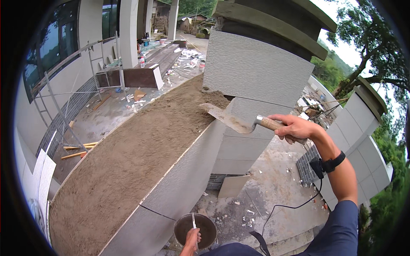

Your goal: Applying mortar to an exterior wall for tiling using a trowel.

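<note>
A tall grey pillar (258, 64) is standing up high, and a low wall (183, 170) is running from it toward the person. Thick brown cement (136, 162) is covering the top of the low wall, right up to the pillar. It is looking soft and bumpy.

The right grip (292, 128) is holding a trowel (232, 120), with fingers wrapping round its wooden handle. The trowel is sitting just in front of the pillar. Its flat blade is pointing left, and its muddy tip is reaching the edge of the cement, close beside the pillar. Some cement is sticking to the blade.

The left grip (193, 240) is holding a thin pale bar (194, 221), nearer the person than the pillar. A round bucket (210, 237) is showing under the bar. I cannot tell if the bar is the bucket's handle.

A black band (334, 163) is going round the right wrist, and a black cord (294, 208) is hanging from it, to the right of the pillar's foot. A loose tile (232, 187) is leaning at that foot.

Left of the pillar, a metal frame (120, 64) is standing near a brown board (132, 79). Right of the pillar, a shorter pillar (352, 115) and a tree (371, 42) are standing.
</note>
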The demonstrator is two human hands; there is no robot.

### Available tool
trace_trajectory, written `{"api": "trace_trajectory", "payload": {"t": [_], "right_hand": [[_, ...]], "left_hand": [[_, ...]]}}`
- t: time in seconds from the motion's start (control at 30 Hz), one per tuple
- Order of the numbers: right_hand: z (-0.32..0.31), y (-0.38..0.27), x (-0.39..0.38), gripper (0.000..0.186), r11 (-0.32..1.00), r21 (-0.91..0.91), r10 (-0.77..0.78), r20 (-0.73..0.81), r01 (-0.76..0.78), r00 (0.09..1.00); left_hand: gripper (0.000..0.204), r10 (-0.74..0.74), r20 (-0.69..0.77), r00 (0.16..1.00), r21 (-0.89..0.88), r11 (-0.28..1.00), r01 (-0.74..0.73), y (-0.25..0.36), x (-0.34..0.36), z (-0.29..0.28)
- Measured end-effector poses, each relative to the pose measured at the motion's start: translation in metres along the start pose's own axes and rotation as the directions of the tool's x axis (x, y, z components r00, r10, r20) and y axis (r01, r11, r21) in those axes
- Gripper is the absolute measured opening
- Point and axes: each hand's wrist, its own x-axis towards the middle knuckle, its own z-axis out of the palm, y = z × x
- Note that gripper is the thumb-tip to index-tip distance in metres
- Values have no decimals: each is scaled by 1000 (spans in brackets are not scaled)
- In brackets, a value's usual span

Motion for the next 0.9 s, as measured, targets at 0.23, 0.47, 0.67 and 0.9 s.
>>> {"api": "trace_trajectory", "payload": {"t": [0.23, 0.47, 0.67, 0.9], "right_hand": [[-31, 16, 35, 55, 999, -35, 28, -28, -29, 999], [-37, 30, 43, 55, 998, -46, 40, -66, -43, 997], [-32, 15, 24, 56, 999, -8, -32, 79, 33, 996], [-47, 31, 33, 54, 999, -5, 38, 41, -38, 998]], "left_hand": [[20, -5, 24, 1000, 44, 999, 4, 10, -9, 7], [22, 20, 58, 998, 93, 995, -26, 9, 4, 9], [21, 13, 53, 998, 98, 995, -19, 13, 5, 10], [20, 9, 28, 1000, 81, 997, -11, 10, 5, 8]]}}
